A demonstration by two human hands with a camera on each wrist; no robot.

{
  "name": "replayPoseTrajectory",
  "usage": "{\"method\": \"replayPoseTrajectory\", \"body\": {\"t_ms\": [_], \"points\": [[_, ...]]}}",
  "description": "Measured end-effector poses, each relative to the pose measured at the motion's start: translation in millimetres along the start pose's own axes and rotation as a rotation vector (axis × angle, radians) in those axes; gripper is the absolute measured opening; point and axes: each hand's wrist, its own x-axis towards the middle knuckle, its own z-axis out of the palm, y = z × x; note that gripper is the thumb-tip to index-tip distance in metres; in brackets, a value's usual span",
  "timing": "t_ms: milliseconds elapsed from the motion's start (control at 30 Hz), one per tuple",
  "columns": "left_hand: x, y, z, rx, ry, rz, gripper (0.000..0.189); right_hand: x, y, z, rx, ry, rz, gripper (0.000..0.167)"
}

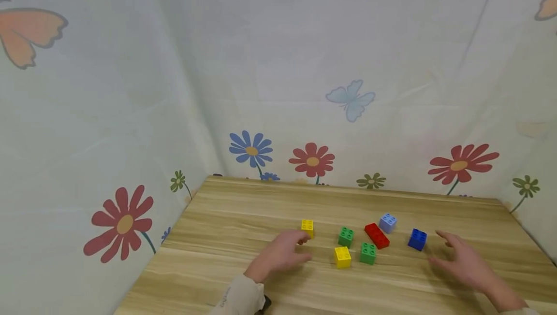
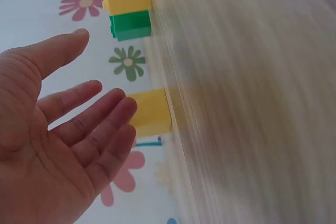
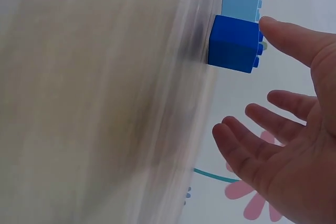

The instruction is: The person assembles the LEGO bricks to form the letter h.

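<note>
My left hand (image 1: 284, 253) hovers low over the table, fingers relaxed and nothing in them. Its fingertips come close to a yellow toy brick (image 1: 307, 227); in the left wrist view they overlap that yellow brick (image 2: 151, 113). On the other side, my right hand (image 1: 466, 263) holds nothing, its thumb and fingers spread apart. Nearest to it is a dark blue brick (image 1: 417, 239), seen beside the thumb in the right wrist view. Between the hands lie a second yellow brick (image 1: 343, 257), two green bricks (image 1: 346, 236), a longer red brick (image 1: 376, 236) and a light blue brick (image 1: 388, 222).
The bricks stand on a wood-grain table (image 1: 243, 208). Behind and beside it hangs a pale cloth (image 1: 278, 64) printed with flowers and butterflies, meeting the table's back edge.
</note>
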Motion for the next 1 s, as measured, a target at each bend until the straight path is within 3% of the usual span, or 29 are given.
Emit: {"method": "replayPoseTrajectory", "body": {"t_ms": [233,467,733,1000], "points": [[16.1,18.1,13.8,-0.053,-0.055,-0.003,0.044,10.7,2.4,2.1,0.028,0.002,-0.022,0.079],[27.7,31.6,28.0,-0.091,-0.073,-0.018,0.048,19.6,2.8,6.8,0.062,-0.048,-0.001,0.077],[39.0,38.1,34.4,-0.106,-0.098,-0.018,0.041,30.0,4.6,10.2,0.101,-0.127,0.071,0.077],[46.9,41.4,38.9,-0.121,-0.108,-0.012,0.033,36.0,7.2,12.4,0.121,-0.139,0.06,0.069]]}}
